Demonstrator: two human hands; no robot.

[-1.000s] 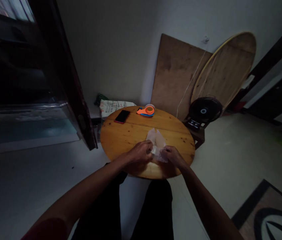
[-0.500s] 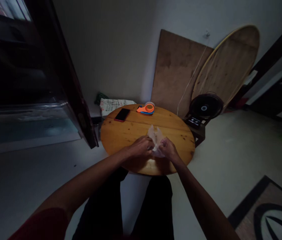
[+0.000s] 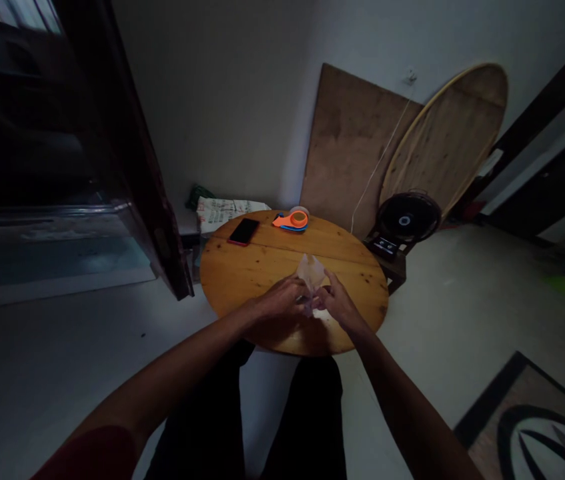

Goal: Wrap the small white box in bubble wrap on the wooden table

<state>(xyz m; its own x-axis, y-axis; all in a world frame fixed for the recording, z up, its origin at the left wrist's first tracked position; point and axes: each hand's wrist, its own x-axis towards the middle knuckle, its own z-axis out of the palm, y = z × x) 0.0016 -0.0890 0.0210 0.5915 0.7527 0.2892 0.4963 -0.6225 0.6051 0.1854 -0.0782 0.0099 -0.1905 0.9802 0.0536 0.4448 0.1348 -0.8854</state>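
A thin, whitish translucent plastic bag or sheet [image 3: 312, 269] stands crumpled over the near half of a round wooden table [image 3: 272, 257]. My left hand [image 3: 289, 295] is closed on its left side, with the fingertips partly hidden. From the right, my right hand [image 3: 333, 300] pinches its lower right part, the index finger stretched along the edge. The two hands are close together. Behind them, near the far rim, lies an orange and blue tape dispenser [image 3: 293, 220]. A dark phone with a red edge [image 3: 244, 231] lies to its left.
A printed white sack [image 3: 229, 209] is behind the table at the left. A brown board [image 3: 349, 143] and an oval wooden top [image 3: 449, 133] lean on the wall. Right of the table stands a black round fan-like object [image 3: 409, 217]. A dark door frame is at the left.
My right hand has shifted slightly in toward my left, its index finger now extended. The plastic looks narrower and more gathered between the hands. The camera view has moved slightly.
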